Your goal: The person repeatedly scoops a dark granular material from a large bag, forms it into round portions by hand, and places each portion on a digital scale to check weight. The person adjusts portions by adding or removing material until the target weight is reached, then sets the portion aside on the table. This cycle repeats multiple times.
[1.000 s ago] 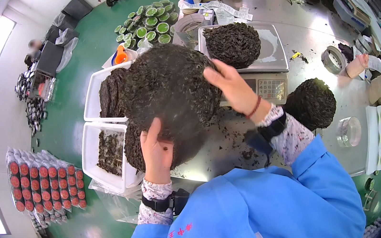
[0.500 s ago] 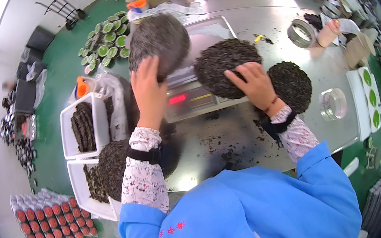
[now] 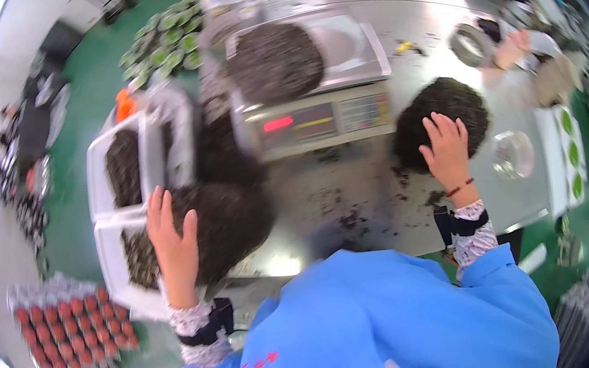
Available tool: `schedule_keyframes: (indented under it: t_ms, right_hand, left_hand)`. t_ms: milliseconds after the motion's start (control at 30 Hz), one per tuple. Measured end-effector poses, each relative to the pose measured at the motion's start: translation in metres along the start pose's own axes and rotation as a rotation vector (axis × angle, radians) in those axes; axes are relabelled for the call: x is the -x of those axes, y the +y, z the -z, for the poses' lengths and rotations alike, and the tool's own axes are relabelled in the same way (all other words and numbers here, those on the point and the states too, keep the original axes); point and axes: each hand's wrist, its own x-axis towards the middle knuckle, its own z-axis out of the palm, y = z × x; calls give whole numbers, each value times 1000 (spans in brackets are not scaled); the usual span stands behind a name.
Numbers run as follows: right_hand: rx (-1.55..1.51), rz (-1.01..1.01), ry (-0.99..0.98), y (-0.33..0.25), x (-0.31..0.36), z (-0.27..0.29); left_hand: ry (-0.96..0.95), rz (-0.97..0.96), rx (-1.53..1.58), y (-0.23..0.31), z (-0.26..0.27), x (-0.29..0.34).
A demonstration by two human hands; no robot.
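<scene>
My left hand (image 3: 176,248), fingers stretched and thumb apart, is at the left edge of a dark, round seaweed cake (image 3: 229,226); contact is hard to tell. With its fingers spread, my right hand (image 3: 449,152) lies over the near part of another round seaweed cake (image 3: 451,104) on the right of the metal table. A third seaweed cake (image 3: 275,64) rests on the left part of the tray of a digital scale (image 3: 331,119) with a lit red display. No grip shows in either hand. The picture is somewhat blurred.
White bins (image 3: 95,180) with dark seaweed pieces stand at the left. A clear round container (image 3: 512,155) and a ring-shaped object (image 3: 471,47) are on the right. Dark crumbs (image 3: 350,220) lie on the metal table (image 3: 297,206). Green-topped packs (image 3: 168,40) are on the floor beyond.
The seaweed cake my left hand had raised now lies on the scale, and that hand has drawn back left and nearer. My right hand moved right with its cake, onto the one there.
</scene>
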Motion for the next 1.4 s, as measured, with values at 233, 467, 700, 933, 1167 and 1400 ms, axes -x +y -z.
schedule_keyframes:
  t_ms: [233,467,700,933,1167,1400]
  right_hand:
    - [-788,738,-29,-218,-56,31]
    - [-755,1051,-198,-341,-35,3]
    - [-580,1048,-222,-351,-22,4]
    - [-683,991,-206,-350,-22,14]
    - [-1221,582,-407,-337,-39,14]
    - [-1179,147,380,-267,-111,12]
  left_hand:
    - [233,629,370,-96,-15,125]
    - [311,427,508,-59,-10,125]
    - [463,691,1069,-28,26,103]
    - [427,668,1603,-54,4,112]
    - [448,398,1046,-43,16,103]
    - [-98,-55,-15,-52,11,105]
